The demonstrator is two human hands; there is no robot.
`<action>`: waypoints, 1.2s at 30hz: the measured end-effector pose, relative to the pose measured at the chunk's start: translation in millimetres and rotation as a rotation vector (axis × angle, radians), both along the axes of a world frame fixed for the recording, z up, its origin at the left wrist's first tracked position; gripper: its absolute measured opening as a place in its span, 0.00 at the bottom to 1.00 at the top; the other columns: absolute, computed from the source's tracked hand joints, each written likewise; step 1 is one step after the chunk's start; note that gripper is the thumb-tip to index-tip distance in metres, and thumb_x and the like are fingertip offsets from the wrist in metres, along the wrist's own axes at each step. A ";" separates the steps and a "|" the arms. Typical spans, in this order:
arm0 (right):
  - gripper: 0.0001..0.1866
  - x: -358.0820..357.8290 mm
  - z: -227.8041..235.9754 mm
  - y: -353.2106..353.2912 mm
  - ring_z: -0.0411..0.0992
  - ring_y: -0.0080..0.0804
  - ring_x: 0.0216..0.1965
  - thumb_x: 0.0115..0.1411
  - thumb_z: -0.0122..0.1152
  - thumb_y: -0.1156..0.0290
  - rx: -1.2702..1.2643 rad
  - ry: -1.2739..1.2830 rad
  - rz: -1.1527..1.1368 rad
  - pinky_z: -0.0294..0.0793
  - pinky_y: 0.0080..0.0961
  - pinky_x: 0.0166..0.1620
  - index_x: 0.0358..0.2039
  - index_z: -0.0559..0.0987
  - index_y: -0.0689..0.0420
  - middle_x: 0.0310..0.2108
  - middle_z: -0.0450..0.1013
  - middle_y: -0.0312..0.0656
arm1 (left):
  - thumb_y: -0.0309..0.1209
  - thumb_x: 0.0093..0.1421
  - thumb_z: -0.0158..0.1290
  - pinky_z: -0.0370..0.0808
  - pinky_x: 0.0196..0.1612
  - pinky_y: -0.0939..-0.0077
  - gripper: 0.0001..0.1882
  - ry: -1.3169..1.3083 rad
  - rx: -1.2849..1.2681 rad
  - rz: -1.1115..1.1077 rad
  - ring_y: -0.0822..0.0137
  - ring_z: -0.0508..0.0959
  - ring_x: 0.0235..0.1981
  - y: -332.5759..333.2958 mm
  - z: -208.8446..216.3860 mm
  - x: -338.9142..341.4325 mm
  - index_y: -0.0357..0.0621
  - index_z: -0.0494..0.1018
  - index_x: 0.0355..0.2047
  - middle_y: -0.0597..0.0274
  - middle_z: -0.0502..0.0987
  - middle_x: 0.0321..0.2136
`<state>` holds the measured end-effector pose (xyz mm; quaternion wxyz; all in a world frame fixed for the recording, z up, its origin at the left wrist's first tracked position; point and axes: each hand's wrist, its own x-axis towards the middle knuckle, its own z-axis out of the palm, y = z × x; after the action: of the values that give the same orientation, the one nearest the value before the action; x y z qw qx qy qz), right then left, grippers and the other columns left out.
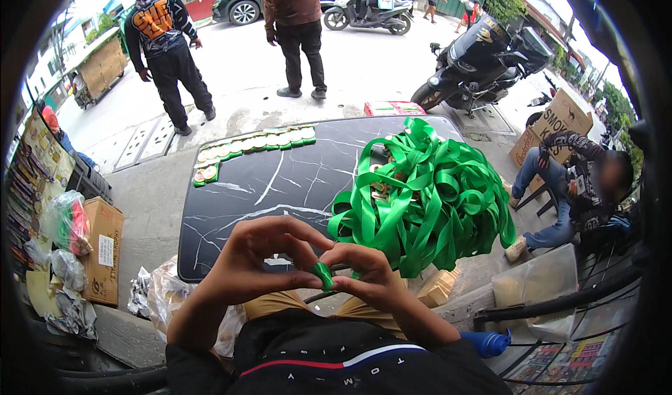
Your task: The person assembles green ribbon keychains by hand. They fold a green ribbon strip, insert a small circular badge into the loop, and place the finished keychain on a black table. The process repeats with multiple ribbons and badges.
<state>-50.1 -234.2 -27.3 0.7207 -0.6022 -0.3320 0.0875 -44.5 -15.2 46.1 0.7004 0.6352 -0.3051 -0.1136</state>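
Note:
Close in front of my body, above the near edge of the table, my left hand and my right hand meet fingertip to fingertip. Between them they pinch a small folded piece of green ribbon; whether a medal is inside the fold is hidden. Just beyond my right hand lies a big tangled heap of green ribbons, with a few gold-coloured medals showing at its left side. Along the far left of the table run rows of gold medals with folded green ribbon, packed side by side.
The black marble-patterned table has rounded corners. A seated person is at the right, near cardboard boxes. Two people stand beyond the table, near a parked motorcycle. Left are a carton and plastic bags.

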 end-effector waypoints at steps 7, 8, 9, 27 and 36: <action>0.25 -1.1 -34.2 -3.1 0.71 0.25 0.51 0.56 0.68 0.72 -0.087 0.307 0.223 0.66 0.25 0.57 0.54 0.75 0.61 0.49 0.75 0.39 | 0.15 0.44 0.68 0.79 0.41 0.76 0.19 -0.173 -0.108 0.139 0.68 0.82 0.34 -9.2 5.7 -7.6 0.32 0.77 0.38 0.55 0.81 0.33; 0.24 -0.7 -40.0 -4.2 0.71 0.25 0.51 0.56 0.68 0.72 -0.133 0.375 0.279 0.66 0.26 0.57 0.53 0.76 0.61 0.49 0.76 0.39 | 0.15 0.43 0.68 0.79 0.41 0.76 0.18 -0.202 -0.125 0.141 0.68 0.82 0.34 -9.0 6.7 -7.6 0.32 0.77 0.36 0.54 0.81 0.33; 0.21 0.2 -46.2 -4.0 0.72 0.24 0.49 0.57 0.67 0.72 -0.211 0.260 0.263 0.68 0.25 0.56 0.51 0.78 0.61 0.46 0.78 0.40 | 0.15 0.42 0.69 0.79 0.40 0.75 0.19 -0.193 -0.160 0.138 0.67 0.82 0.34 -8.7 7.8 -7.6 0.32 0.77 0.36 0.54 0.81 0.33; 0.15 -20.4 -119.3 13.6 0.76 0.23 0.43 0.60 0.61 0.80 -0.138 0.012 0.118 0.75 0.22 0.48 0.48 0.78 0.64 0.41 0.79 0.42 | 0.17 0.47 0.67 0.78 0.34 0.84 0.18 -0.130 -0.509 0.348 0.74 0.79 0.32 -13.8 21.7 -2.9 0.38 0.71 0.35 0.61 0.75 0.31; 0.13 -27.7 -59.4 2.8 0.76 0.24 0.43 0.64 0.57 0.77 0.063 0.294 0.144 0.75 0.22 0.48 0.49 0.78 0.66 0.41 0.79 0.43 | 0.53 0.67 0.46 0.70 0.22 0.86 0.28 0.098 0.503 0.363 0.77 0.77 0.20 52.6 -15.5 52.0 0.35 0.74 0.35 0.63 0.77 0.19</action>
<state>-77.8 -231.3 -86.7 0.7720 -0.5346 -0.2677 0.2158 7.5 37.5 30.6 0.5439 0.8265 -0.1148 -0.0890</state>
